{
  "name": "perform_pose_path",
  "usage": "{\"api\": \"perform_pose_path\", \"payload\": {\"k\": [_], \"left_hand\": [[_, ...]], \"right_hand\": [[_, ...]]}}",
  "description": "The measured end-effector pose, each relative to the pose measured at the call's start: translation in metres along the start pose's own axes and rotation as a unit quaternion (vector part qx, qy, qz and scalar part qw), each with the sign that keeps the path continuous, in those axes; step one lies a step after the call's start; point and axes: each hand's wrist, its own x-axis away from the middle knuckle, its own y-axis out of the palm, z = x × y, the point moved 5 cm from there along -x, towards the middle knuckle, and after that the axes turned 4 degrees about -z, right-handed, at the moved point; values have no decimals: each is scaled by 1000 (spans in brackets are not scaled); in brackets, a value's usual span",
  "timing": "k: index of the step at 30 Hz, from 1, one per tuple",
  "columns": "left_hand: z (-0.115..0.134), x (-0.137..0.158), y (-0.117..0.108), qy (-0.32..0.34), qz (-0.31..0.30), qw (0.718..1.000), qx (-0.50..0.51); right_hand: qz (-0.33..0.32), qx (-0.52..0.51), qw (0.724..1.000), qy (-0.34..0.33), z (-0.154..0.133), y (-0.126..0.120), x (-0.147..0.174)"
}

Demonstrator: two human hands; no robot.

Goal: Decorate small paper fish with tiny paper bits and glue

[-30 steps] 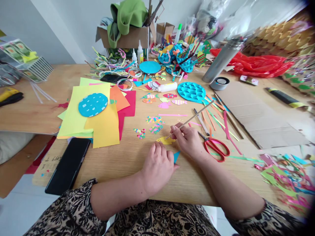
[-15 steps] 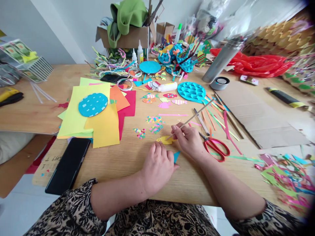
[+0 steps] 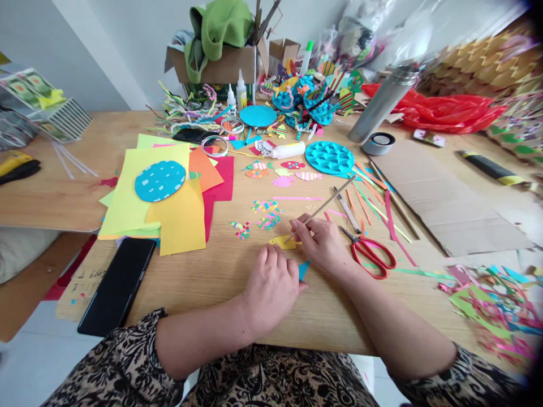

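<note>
- Right hand (image 3: 326, 246): its fingers are closed in a pinch around one thin, straight, pale stick (image 3: 331, 200), whose lower end points at the yellow fish; whether it touches the paper, I cannot tell.
- Left hand (image 3: 271, 288): its fingers are curled together, knuckles up, low over the tabletop (image 3: 203, 294); their grip is hidden, so I cannot tell what they hold.
- One yellow fish (image 3: 280, 243), flat cut paper, lies just beyond the left fingers and beside the right fingertips.
- One pointed piece of smooth blue paper (image 3: 304, 270) sticks out from under the left hand, between both hands.
- Three heaps of tiny bright paper bits (image 3: 270, 220) lie beyond the left fingers.
- Farther out, six flat paper fish (image 3: 283, 181) show stripes, spots or plain colour.
- Right of the right fingers: one pair of scissors (image 3: 373, 257) with looped red handles, and one slim pen (image 3: 348, 210).
- Well beyond the right fingers: one round blue disc (image 3: 330, 157) covered in raised scallops.
- Well left of the left fingers: one blue oval (image 3: 160, 181) with pale patches, on stacked coloured sheets (image 3: 182, 226), and one glossy black phone (image 3: 117, 286).
</note>
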Motion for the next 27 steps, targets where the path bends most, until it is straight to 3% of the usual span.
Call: {"api": "perform_pose_path", "payload": {"k": [8,16,27], "left_hand": [[-1,0,1,10,1,1000,7],[-11,-1,-4,8,1,999,32],[-7,3,3,31,23,999,-12]], "right_hand": [[154,-52,987,13,-6,-23,5],[34,-52,998,6,-2,-3,2],[-8,-17,1000,3,-3,4,4]]}}
